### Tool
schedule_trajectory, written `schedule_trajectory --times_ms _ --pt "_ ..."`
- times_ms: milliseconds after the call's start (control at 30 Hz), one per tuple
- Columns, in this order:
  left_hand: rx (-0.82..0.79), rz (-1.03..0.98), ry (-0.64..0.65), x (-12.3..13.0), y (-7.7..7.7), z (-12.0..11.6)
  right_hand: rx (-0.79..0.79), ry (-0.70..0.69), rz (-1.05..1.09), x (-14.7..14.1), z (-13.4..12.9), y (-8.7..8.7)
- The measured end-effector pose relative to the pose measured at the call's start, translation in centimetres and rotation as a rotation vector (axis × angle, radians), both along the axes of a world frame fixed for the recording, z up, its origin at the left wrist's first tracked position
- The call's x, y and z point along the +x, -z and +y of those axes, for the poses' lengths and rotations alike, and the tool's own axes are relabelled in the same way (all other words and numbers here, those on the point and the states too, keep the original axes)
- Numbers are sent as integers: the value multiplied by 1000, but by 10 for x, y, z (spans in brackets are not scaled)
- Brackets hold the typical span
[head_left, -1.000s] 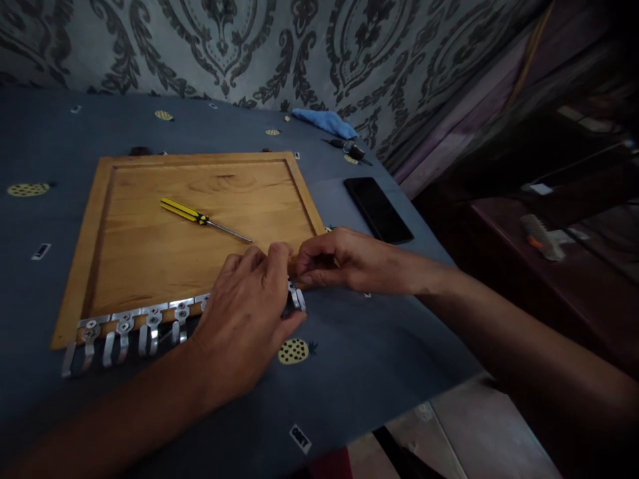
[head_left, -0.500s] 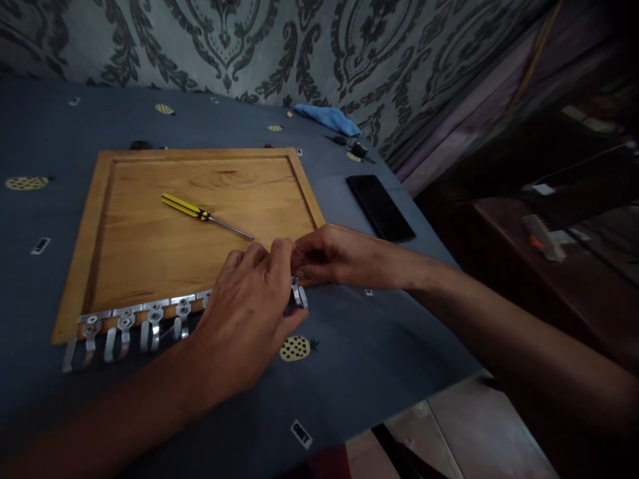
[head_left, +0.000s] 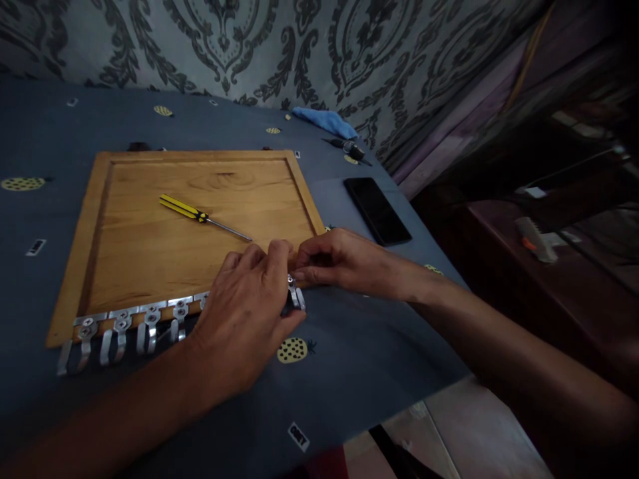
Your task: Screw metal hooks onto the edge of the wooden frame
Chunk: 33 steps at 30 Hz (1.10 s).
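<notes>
Metal hook rail: stiff, we judge; grip both ends.
Left hand: half-curled over it, grip unclear.
Right hand: pinching, contents hidden.

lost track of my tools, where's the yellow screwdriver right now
In the head view, the yellow screwdriver lies on the wooden board, left of the phone, its metal tip pointing toward the hands' fingers.

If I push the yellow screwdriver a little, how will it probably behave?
The yellow screwdriver should stay stiff, since its shaft looks like straight metal. Its ridged handle would probably make it rock rather than roll smoothly. If it slides, the raised rim of the wooden board may stop it.
</notes>
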<state>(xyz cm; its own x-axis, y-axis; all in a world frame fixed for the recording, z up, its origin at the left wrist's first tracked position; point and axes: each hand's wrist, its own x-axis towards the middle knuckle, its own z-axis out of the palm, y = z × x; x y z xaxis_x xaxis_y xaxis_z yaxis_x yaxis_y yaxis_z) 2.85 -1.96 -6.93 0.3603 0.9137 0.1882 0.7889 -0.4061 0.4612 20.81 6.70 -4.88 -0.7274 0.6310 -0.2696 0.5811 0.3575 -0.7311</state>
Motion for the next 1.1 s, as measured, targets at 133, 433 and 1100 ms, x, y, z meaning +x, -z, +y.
schedule_trajectory --times_ms 133,433,1100 --pt "-42 1 -8 0 -3 0 160 67 69 4 -2 -5" --pt "-118 68 -33 4 -5 3 457 -37 220 -68 40 -28" --pt "-84 33 -13 0 -2 1 605 39 142 35 -80 40"
